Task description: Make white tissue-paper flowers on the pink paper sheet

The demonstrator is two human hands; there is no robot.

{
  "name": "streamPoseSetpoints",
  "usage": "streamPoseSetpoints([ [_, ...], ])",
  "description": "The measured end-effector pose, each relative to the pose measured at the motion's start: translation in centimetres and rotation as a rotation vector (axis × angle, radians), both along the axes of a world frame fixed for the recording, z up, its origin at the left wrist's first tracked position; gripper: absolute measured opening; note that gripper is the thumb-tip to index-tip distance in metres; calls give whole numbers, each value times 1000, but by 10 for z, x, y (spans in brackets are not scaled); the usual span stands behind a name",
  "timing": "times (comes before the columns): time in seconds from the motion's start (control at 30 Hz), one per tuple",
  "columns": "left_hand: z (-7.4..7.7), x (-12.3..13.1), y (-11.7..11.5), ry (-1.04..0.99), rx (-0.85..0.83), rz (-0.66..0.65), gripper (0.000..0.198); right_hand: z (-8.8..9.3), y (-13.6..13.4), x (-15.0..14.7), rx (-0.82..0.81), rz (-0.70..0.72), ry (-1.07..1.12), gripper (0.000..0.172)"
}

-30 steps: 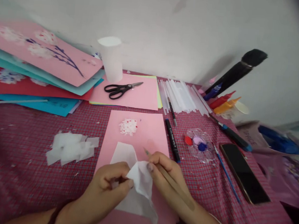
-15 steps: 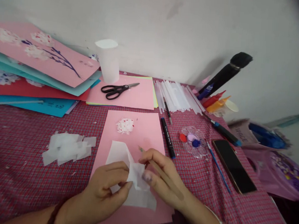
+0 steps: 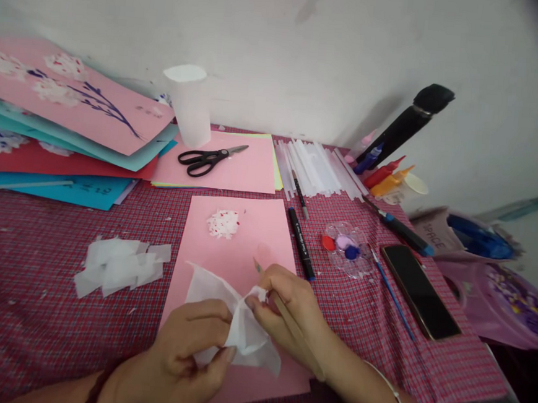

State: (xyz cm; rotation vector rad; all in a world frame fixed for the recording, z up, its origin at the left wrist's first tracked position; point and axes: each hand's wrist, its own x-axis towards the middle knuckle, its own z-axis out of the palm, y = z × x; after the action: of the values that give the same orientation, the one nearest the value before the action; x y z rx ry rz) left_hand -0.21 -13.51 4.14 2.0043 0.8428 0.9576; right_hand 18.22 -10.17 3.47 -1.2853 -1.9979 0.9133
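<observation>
My left hand pinches a thin white tissue sheet between thumb and fingers. At the sheet's right side, my right hand grips a gathered bit of it while also holding a thin wooden stick with a pointed tip, perhaps a brush or pencil. Beneath both hands lies a pink paper sheet. Near its top is a white tissue flower with red specks. To the left rests a pile of white tissue squares.
Black scissors lie on stacked coloured paper by a white paper roll. To the right are a black marker, a paint palette, a blue brush and a phone. Finished flower cards pile up at left.
My right hand has closed in and bunched the tissue's right part. The sheet is now more crumpled between my hands. The view has shifted slightly.
</observation>
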Motion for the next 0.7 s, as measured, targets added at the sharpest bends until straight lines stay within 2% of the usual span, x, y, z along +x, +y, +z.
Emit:
streamPoseSetpoints([
  [0.13, -2, 1, 0, -3, -6, -16, 20, -2, 0, 0, 115, -25, -69, 17],
  [0.23, -6, 1, 1, 23, -20, -3, 20, -2, -1, 3, 77, 7, -53, 15],
  [0.4, -10, 3, 0, 90, 4, 16, 22, -3, -2, 7, 65, 134, 3, 30],
  [0.57, -6, 7, -2, 179, 61, 1, 23, -7, -2, 3, 111, 134, -117, 14],
  [0.7, -4, 8, -7, 215, 113, -30, 22, -9, -3, 0, 149, 116, -181, 10],
])
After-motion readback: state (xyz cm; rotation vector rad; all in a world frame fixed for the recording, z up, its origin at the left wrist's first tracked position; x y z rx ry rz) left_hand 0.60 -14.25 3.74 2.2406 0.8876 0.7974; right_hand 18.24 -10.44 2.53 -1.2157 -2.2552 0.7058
